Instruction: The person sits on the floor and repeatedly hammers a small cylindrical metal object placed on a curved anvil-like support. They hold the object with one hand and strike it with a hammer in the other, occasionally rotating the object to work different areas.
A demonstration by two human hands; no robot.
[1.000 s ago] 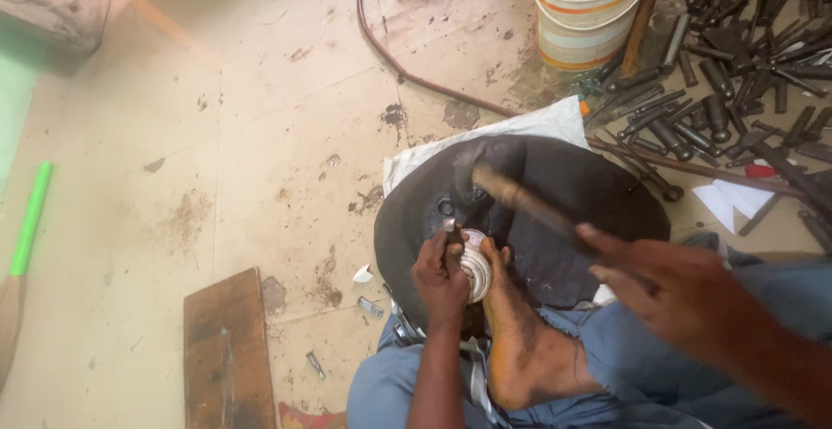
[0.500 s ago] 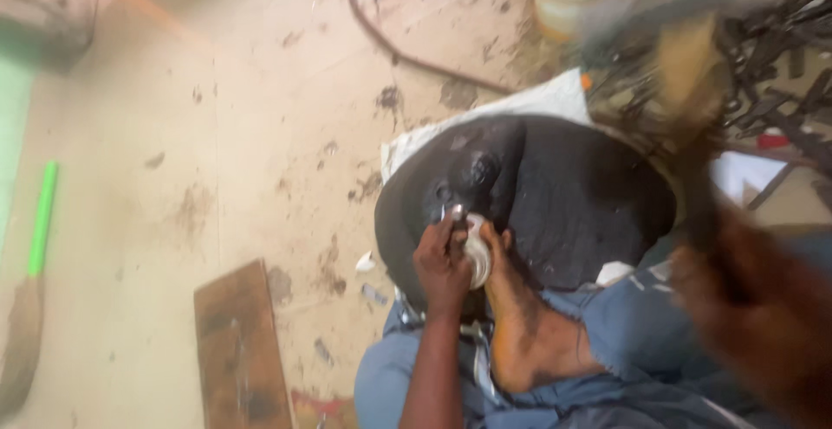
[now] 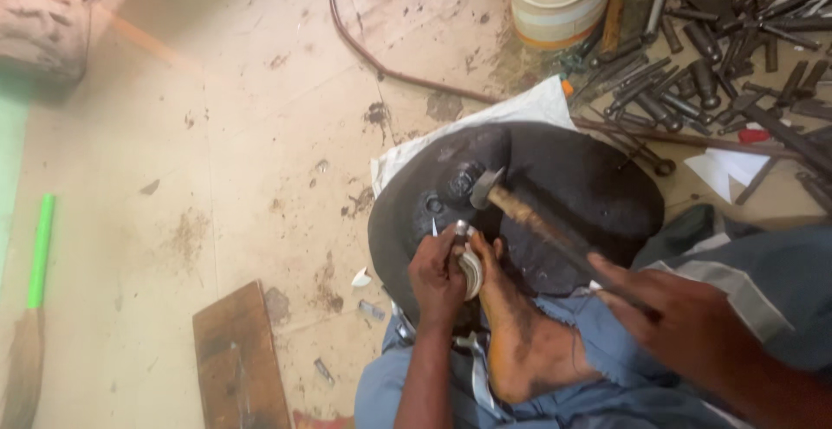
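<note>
My left hand (image 3: 438, 275) grips a short metal punch (image 3: 458, 230) upright on a small silvery round piece (image 3: 471, 271). That piece rests on a big black round block (image 3: 572, 186) and my bare foot (image 3: 511, 325) presses against it. My right hand (image 3: 685, 321) holds the wooden handle of a hammer (image 3: 537, 221). The hammer head (image 3: 484, 188) hovers just above and right of the punch's top.
A striped bucket (image 3: 555, 0) stands at the back. Many dark metal rods and punches (image 3: 719, 39) lie at the right. A hose (image 3: 364, 48) curves over the floor. A wooden board (image 3: 238, 355) lies front left, a green-handled broom (image 3: 35, 290) at the far left.
The hammer was low over the block, swung up high and blurred, and has come down again close to the punch. My left hand and foot kept their place.
</note>
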